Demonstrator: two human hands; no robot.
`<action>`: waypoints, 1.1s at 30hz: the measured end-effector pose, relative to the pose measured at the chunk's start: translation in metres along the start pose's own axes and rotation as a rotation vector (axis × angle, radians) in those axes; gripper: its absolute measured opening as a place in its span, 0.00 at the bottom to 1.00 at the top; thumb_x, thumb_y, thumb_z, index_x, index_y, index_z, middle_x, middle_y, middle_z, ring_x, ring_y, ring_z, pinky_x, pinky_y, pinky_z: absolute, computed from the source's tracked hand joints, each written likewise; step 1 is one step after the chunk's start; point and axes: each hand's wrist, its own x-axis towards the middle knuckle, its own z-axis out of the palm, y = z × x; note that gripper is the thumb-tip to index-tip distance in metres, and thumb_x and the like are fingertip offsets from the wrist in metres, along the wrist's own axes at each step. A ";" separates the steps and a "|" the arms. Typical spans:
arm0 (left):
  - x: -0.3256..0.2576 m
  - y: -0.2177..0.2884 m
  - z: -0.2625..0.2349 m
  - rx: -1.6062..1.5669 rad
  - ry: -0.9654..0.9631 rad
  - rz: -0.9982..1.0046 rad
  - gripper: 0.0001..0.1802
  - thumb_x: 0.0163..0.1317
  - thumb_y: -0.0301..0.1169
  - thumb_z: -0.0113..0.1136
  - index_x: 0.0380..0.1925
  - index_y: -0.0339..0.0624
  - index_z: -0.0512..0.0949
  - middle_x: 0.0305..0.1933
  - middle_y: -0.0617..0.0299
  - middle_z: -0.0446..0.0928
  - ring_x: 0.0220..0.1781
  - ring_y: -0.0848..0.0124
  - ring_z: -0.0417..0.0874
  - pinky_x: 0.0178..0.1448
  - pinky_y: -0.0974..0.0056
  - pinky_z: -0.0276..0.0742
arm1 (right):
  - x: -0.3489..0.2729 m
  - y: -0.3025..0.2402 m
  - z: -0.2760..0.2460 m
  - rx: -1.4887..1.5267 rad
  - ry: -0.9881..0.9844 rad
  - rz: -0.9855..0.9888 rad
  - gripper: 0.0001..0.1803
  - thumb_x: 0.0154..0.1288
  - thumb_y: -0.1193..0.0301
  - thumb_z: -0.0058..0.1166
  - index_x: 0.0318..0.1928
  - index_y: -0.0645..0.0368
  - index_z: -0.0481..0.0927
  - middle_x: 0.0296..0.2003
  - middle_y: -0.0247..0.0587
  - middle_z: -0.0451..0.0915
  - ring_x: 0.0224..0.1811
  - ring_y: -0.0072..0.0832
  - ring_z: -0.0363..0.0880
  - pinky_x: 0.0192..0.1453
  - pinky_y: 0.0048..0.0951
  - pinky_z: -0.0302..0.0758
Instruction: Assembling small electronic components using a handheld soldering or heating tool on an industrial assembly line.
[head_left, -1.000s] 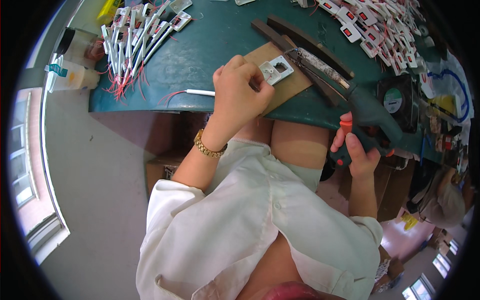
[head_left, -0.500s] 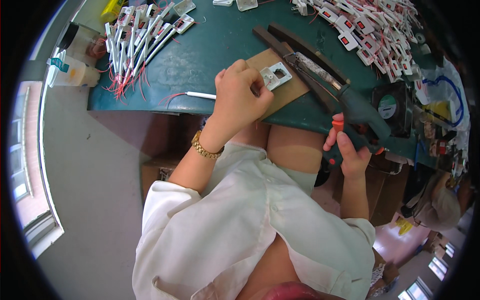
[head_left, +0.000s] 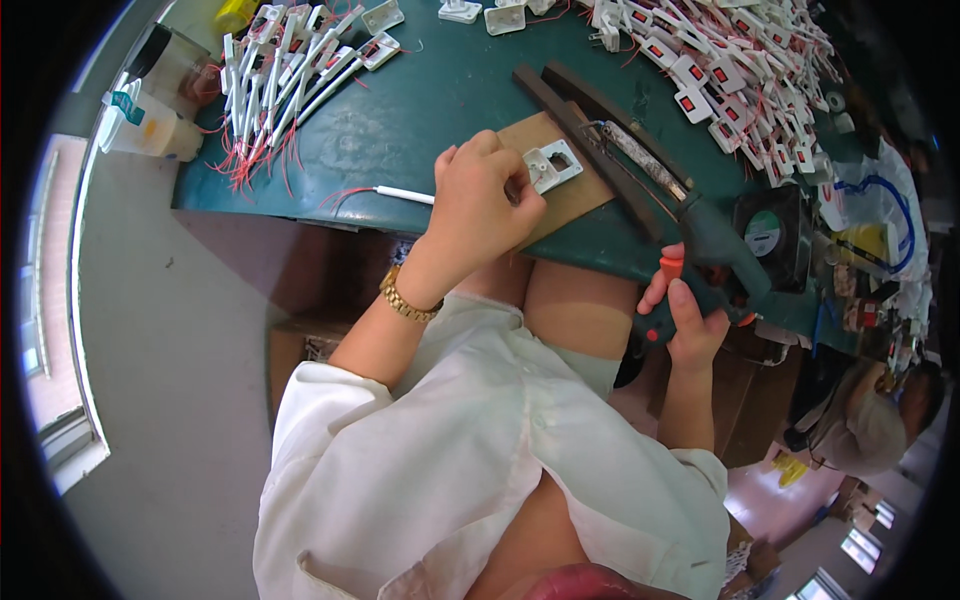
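Note:
My left hand point(head_left: 485, 195) is closed in a pinch, just left of a white plastic housing point(head_left: 553, 166) with a dark square opening. The housing lies on a brown board point(head_left: 575, 205) at the table's near edge. A slim white cable point(head_left: 405, 195) with red wires at its far end runs in under my left hand; the fingers hide its other end. My right hand point(head_left: 690, 325) wraps the handle of a dark green pistol-shaped soldering gun point(head_left: 725, 240) with orange-red parts. Its metal barrel point(head_left: 640, 158) points up and left, between two dark bars point(head_left: 580, 145).
White cabled pieces with red wires point(head_left: 290, 85) lie at the far left; a larger pile with red switches point(head_left: 735, 80) fills the far right. Plastic containers point(head_left: 150, 130) stand at the left edge. A black fan-like unit point(head_left: 770, 235) sits right of the gun.
The whole view has shifted slightly. Both hands, the housing and the soldering gun keep nearly the same places relative to one another.

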 end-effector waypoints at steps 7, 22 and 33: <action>-0.002 -0.001 0.000 0.013 0.024 0.044 0.03 0.47 0.21 0.61 0.21 0.33 0.76 0.27 0.56 0.70 0.27 0.65 0.78 0.33 0.65 0.77 | -0.004 0.003 -0.003 0.046 0.037 0.002 0.19 0.68 0.71 0.52 0.55 0.69 0.70 0.27 0.42 0.76 0.26 0.25 0.76 0.32 0.25 0.75; -0.009 -0.011 -0.038 -0.126 -0.346 0.378 0.11 0.42 0.20 0.56 0.29 0.42 0.77 0.51 0.57 0.74 0.62 0.50 0.69 0.63 0.53 0.68 | -0.016 0.009 -0.017 0.091 0.155 -0.047 0.21 0.69 0.69 0.53 0.56 0.70 0.69 0.28 0.44 0.76 0.27 0.25 0.75 0.32 0.27 0.78; -0.003 -0.019 -0.045 -0.204 -0.469 0.439 0.08 0.47 0.24 0.67 0.29 0.44 0.79 0.57 0.57 0.74 0.67 0.46 0.65 0.67 0.48 0.66 | -0.019 0.016 -0.020 0.042 0.152 -0.091 0.20 0.69 0.70 0.52 0.56 0.69 0.70 0.32 0.41 0.76 0.31 0.23 0.75 0.34 0.27 0.79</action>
